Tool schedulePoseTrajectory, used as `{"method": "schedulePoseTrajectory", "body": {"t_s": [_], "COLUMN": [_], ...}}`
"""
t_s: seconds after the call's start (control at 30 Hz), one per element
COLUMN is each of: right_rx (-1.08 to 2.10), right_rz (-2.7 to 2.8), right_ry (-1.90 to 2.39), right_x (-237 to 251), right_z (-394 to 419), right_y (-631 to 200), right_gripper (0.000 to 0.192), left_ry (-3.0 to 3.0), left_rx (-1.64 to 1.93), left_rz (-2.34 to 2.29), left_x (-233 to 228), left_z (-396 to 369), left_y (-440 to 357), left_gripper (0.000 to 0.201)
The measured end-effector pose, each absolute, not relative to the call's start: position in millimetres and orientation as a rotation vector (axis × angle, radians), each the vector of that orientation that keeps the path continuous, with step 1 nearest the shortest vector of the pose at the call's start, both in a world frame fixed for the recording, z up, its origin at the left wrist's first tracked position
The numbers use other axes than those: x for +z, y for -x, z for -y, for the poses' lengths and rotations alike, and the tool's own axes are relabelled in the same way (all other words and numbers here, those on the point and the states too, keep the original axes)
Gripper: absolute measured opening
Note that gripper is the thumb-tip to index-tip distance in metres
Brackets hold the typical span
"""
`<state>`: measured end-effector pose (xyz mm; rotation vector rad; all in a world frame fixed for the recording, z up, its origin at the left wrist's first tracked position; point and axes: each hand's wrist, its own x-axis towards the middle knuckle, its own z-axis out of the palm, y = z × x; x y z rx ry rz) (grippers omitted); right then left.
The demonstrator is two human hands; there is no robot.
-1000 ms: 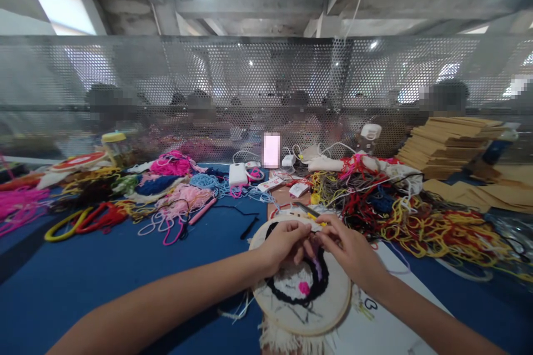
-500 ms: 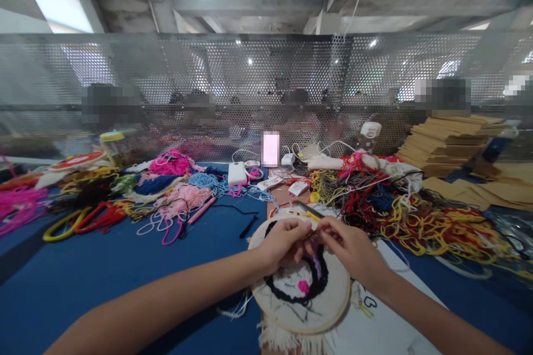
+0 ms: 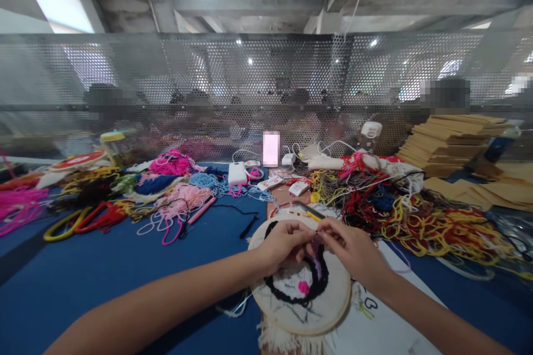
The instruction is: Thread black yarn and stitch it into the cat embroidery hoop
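Observation:
A round embroidery hoop (image 3: pixel 300 321) with cream cloth lies in front of me, worked with a thick black yarn outline, a purple strip and a pink spot. Above its upper part, my left hand (image 3: pixel 287 244) is closed, thumb and forefinger pinched together. My right hand (image 3: pixel 350 249) is also pinched, its fingertips almost meeting the left ones. Something small and dark shows between the fingertips, too small to name. Just beyond the hands lies a dark, pen-like tool with a yellow part (image 3: pixel 310 211).
Tangled yarn (image 3: pixel 433 222) heaps up on the right and more yarn (image 3: pixel 175 194) on the left. A pink pen (image 3: pixel 202 211) lies on the blue table (image 3: pixel 166 266). Brown paper envelopes (image 3: pixel 449 144) are stacked at back right. A perforated screen (image 3: pixel 250 77) stands behind, with people beyond.
Both hands stay over the hoop. The fingertips have shifted slightly, with the left fingers straighter and a small dark bit now showing between the hands.

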<state>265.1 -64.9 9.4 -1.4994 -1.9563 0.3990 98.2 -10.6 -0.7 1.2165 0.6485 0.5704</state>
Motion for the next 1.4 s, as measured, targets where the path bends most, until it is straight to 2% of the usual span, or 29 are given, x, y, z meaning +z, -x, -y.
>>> {"method": "schedulePoseTrajectory", "body": {"t_s": [0.53, 1.17, 1.4], "right_rx": [0.375, 0.352, 0.336], "right_rz": [1.978, 1.983, 1.953], "right_ry": [1.477, 1.513, 1.494], "right_x": [12.5, 14.5, 15.1], "right_z": [65.1, 66.2, 64.7], "right_y": [-264.3, -264.7, -267.8], "right_gripper": [0.017, 0.018, 0.017], "left_ry": [-1.244, -1.169, -1.174], "left_rx": [0.485, 0.513, 0.412], "left_rz": [-0.669, -0.640, -0.662], "left_x": [0.0, 0.9, -0.7], "left_z": [13.2, 13.2, 6.0], "left_y": [-99.0, -96.8, -94.0], "left_gripper": [0.042, 0.032, 0.030]}}
